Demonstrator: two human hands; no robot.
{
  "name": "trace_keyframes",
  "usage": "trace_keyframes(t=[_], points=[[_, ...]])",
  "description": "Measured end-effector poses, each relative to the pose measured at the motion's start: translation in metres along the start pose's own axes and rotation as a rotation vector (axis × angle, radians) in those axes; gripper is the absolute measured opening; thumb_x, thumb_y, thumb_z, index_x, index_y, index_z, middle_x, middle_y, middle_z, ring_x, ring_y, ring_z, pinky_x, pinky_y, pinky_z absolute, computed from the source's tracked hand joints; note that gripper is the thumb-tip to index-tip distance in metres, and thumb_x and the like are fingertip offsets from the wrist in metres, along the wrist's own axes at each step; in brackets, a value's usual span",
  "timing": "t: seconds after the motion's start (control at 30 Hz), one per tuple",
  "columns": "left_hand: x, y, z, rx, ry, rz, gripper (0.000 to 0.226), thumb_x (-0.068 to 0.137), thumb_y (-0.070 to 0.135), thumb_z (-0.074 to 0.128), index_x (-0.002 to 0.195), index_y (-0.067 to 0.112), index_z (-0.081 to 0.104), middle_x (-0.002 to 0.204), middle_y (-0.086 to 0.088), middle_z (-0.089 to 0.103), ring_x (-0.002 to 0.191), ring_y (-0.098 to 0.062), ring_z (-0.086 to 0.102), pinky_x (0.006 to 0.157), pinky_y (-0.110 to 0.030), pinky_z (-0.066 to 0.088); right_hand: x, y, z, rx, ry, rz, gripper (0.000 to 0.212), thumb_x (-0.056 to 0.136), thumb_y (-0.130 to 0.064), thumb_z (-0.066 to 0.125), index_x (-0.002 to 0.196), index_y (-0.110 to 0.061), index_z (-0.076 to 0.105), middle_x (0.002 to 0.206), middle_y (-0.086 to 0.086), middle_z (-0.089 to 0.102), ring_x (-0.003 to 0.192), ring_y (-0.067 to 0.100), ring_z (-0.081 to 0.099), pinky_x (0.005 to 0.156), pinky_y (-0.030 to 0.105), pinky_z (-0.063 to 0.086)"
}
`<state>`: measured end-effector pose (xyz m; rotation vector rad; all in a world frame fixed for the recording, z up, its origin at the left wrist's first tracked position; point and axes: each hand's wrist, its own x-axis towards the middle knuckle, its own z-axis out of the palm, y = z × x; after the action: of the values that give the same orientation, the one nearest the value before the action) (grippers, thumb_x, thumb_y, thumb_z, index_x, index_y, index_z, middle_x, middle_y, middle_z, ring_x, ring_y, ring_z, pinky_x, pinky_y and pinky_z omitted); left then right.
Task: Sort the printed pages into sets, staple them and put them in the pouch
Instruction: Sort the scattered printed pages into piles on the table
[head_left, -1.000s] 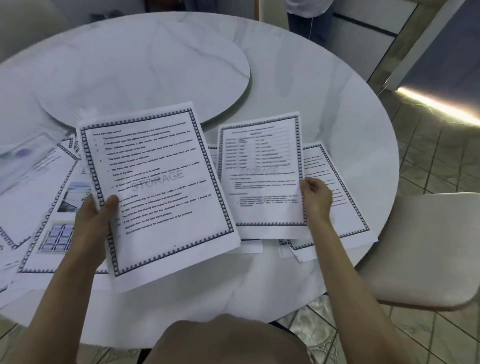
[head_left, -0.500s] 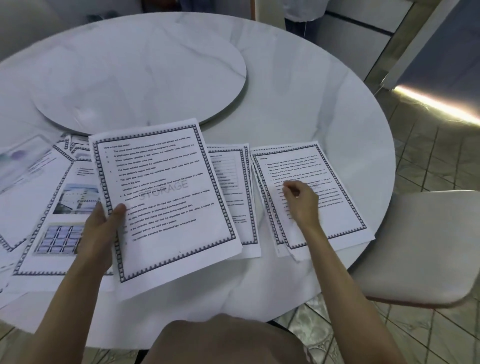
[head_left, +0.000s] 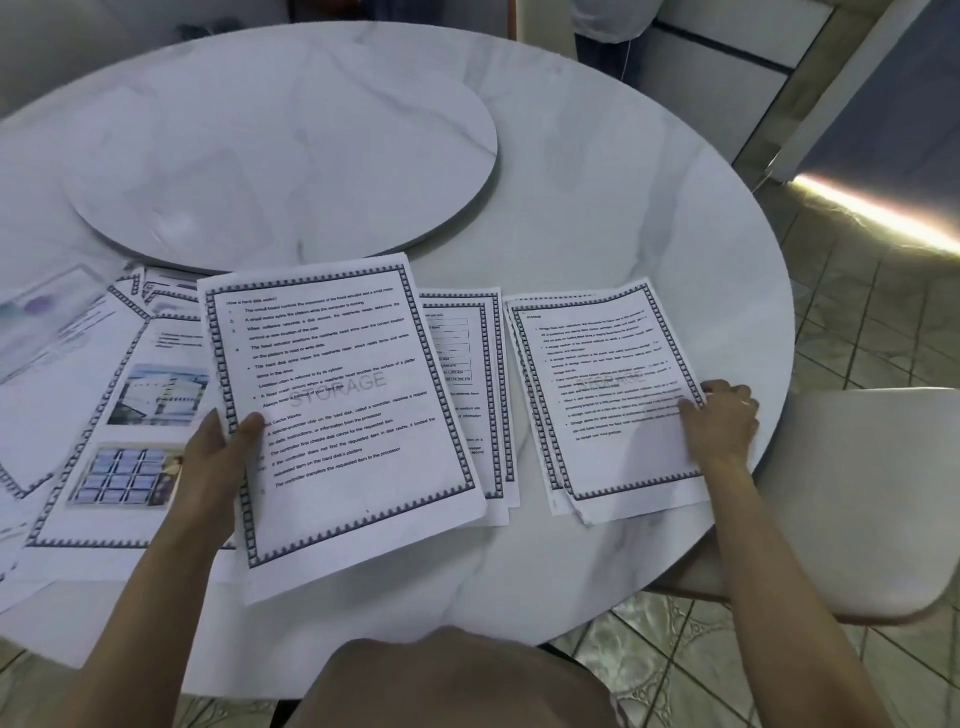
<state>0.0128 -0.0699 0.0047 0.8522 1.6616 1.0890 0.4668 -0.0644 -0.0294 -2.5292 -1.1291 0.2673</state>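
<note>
My left hand (head_left: 213, 467) grips the left edge of a bordered text page (head_left: 343, 405) with a grey STORAGE watermark, held tilted above the table. Partly under it lies a small pile with a table page (head_left: 467, 395) on top. To the right lies another pile of bordered pages (head_left: 608, 395). My right hand (head_left: 722, 421) rests on that pile's right edge, fingers pinching the top sheet. A page with two pictures (head_left: 130, 431) lies flat at the left, among more sheets. A clear plastic pouch (head_left: 47, 322) lies at the far left, blurred.
The round white marble table (head_left: 623, 197) carries a raised turntable disc (head_left: 280, 150) in its middle. A pale cushioned chair (head_left: 862, 493) stands close at the right. A person stands beyond the far edge (head_left: 608, 31). Tiled floor lies below.
My right hand laid the table page it held onto the middle pile, then moved right to the edge of the right pile. The left hand's page lowered slightly.
</note>
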Motion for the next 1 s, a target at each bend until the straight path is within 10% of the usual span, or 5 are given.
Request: trace_keyframes(t=[0.47, 1.0], points=[[0.003, -0.001, -0.007, 0.013, 0.068, -0.017, 0.032, 0.097, 0.018, 0.046, 0.128, 0.011, 0.049, 0.124, -0.014, 0.059, 0.109, -0.034, 0.058, 0.096, -0.052, 0.044, 0.035, -0.031, -0.037, 0.715, 0.217, 0.15, 0.026, 0.09, -0.016, 0.057, 0.106, 0.003, 0.062, 0.091, 0.007, 0.058, 0.084, 0.017, 0.052, 0.079, 0.025, 0.043], [-0.002, 0.015, -0.01, -0.049, 0.041, 0.005, 0.033, 0.098, 0.019, 0.044, 0.13, 0.012, 0.048, 0.122, -0.013, 0.059, 0.105, -0.03, 0.058, 0.091, -0.045, 0.045, -0.043, -0.102, 0.041, 0.712, -0.163, 0.018, 0.022, 0.092, -0.014, 0.055, 0.103, 0.002, 0.063, 0.099, 0.015, 0.066, 0.087, 0.022, 0.058, 0.076, 0.024, 0.04]])
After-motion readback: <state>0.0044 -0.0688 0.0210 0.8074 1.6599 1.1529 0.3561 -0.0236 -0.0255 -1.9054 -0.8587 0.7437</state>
